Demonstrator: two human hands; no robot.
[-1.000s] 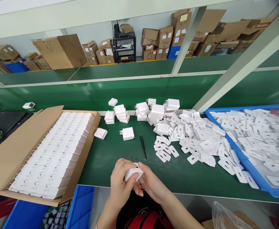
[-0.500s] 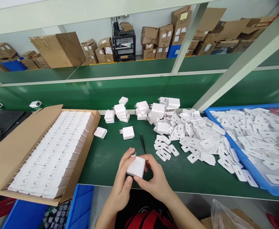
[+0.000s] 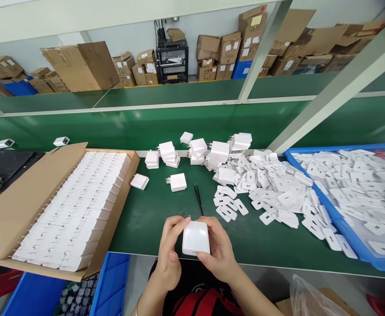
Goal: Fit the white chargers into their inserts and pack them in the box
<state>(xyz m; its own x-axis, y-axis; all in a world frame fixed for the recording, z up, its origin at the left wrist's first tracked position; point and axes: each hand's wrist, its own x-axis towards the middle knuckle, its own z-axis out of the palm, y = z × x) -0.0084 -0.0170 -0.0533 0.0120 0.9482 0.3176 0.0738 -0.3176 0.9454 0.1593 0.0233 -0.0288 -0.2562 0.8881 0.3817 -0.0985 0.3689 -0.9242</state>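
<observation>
Left hand (image 3: 171, 254) touches white charger's (image 3: 195, 239) upper-left corner, thumb off, can't tell if gripping; charger, near-square with no clear long axis, sits between hands over green table's (image 3: 146, 230) near edge, right hand (image 3: 221, 250) pinching its right side, face squarer to view than half a second ago.

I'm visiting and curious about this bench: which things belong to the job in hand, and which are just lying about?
Likely part of it: white plug, held by right hand; loose plugs; flat white pieces; tweezers; boxed plugs.

Probably just around: cardboard boxes behind; black shelf; plastic bag.
</observation>
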